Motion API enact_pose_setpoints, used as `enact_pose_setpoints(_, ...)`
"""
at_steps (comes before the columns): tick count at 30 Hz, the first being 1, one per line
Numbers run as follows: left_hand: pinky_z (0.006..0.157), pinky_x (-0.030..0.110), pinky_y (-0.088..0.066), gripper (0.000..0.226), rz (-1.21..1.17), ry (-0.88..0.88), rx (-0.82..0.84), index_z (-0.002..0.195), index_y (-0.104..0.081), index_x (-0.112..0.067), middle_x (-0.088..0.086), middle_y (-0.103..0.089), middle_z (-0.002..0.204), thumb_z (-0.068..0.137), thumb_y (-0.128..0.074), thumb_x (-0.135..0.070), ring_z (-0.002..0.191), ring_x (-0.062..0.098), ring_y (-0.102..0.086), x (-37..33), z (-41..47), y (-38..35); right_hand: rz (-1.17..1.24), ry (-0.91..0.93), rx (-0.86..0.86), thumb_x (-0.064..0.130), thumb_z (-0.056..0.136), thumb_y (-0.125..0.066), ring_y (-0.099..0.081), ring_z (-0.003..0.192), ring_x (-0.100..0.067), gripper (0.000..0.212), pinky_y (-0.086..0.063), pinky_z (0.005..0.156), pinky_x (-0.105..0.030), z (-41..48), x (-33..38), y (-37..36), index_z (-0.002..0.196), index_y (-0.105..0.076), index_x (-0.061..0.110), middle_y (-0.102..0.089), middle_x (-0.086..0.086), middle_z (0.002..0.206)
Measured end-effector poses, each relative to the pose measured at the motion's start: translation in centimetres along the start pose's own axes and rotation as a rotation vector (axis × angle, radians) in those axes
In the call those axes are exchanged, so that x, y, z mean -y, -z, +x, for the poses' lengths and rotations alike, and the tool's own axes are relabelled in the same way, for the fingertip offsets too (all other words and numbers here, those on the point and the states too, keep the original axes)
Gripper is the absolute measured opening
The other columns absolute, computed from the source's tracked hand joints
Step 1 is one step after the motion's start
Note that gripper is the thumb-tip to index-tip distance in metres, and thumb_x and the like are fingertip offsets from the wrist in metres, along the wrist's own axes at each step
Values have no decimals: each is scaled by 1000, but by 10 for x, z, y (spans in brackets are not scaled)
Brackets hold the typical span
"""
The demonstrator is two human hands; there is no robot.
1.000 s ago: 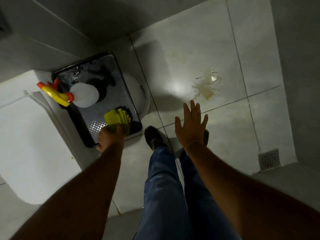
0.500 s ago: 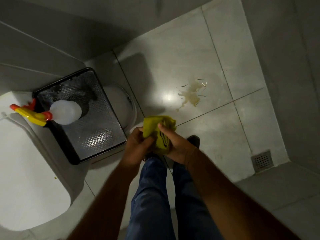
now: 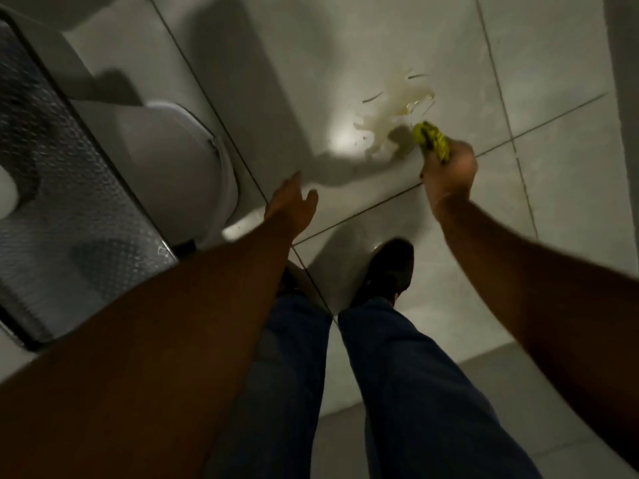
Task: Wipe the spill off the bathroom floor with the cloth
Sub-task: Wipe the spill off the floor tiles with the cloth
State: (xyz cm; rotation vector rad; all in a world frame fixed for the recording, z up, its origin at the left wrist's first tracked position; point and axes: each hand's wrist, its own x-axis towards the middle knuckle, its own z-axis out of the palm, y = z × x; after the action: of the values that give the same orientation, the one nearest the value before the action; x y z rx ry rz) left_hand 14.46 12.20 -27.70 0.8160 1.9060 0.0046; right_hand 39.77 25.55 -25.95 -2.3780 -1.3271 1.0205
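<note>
Right hand (image 3: 449,167) bunched tight on cloth (image 3: 430,140) at spill (image 3: 394,105) edge. Left hand (image 3: 292,202) spread, empty. Soft, light; probably best gripped wadded

The spill (image 3: 394,114) lies on the floor (image 3: 294,63), right of the toilet (image 3: 179,160).

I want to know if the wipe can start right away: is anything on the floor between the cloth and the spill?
Nothing visible. The right hand holds the yellow cloth at the spill's near edge, with only bare tile there. The left hand hangs open, off to the side.
</note>
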Motion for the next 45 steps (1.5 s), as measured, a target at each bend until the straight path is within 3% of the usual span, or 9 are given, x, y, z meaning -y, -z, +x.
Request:
enact_pose_setpoints(6,128,51,1,83,361,-72,-204,168,2,-16,8,8,176,104,-38,-50,162,29,4,10,80,-22,-233,425,214,19,87,-56,-62,109,-20,41,-47,96,-24,30,-11,-60,127,-64,17,-68,-8,123)
enact_pose_setpoints(10,128,53,-5,84,406,-110,-147,168,-3,-14,12,6,176,103,-42,-49,162,30,1,8,100,-33,-512,636,287,28,84,-54,-36,142,-33,64,-38,115,-43,38,-46,-99,146,-45,15,-42,-14,152)
enact_pose_setpoints(15,126,55,-12,76,461,-143,-194,168,-9,-17,11,1,176,103,-42,-39,162,29,-4,14,98,-32,-626,727,208,7,92,-53,-38,142,-36,55,-41,113,-43,29,-57,-113,146,-46,13,-44,-13,153)
enact_pose_setpoints(21,127,52,-20,69,419,-149,-137,168,-17,-17,11,-5,176,105,-42,-33,161,30,-11,10,101,-18,-804,1450,582,5,95,-38,-52,133,-33,47,-48,104,-45,-5,-104,-107,136,-59,11,-56,-10,144)
enact_pose_setpoints(29,127,51,-20,71,494,-167,-106,168,-16,-12,17,-5,175,106,-42,-34,160,35,-14,6,101,-10,-724,570,188,6,93,-54,-29,148,-31,60,-44,109,-48,51,-68,-79,150,-40,18,-33,-9,160)
enact_pose_setpoints(35,127,56,-8,76,530,-149,-112,169,-9,-18,9,1,176,104,-42,-41,162,31,-5,5,95,-18,-655,1278,561,3,86,-39,-62,121,-38,50,-46,106,-42,-24,-91,-110,124,-69,7,-66,-16,131)
enact_pose_setpoints(37,127,56,-10,77,515,-155,-92,169,-9,-19,9,1,176,104,-44,-40,162,31,-4,1,94,-19,-682,1239,553,7,84,-36,-61,123,-37,54,-50,101,-44,-13,-107,-90,129,-67,11,-64,-13,135)
enact_pose_setpoints(42,126,55,-19,78,501,-158,-85,168,-11,-16,12,-1,176,102,-48,-35,161,34,-7,-4,93,-18,-551,497,142,33,99,-38,-45,137,-18,50,-40,107,-18,39,-97,-46,147,-47,24,-45,-4,153)
enact_pose_setpoints(45,126,54,-21,82,503,-146,-78,168,-13,-16,13,-4,175,99,-49,-41,161,35,-9,-4,95,-17,-458,346,2,18,87,-49,-51,131,-29,54,-40,109,-32,74,-68,-51,141,-54,17,-53,-12,145)
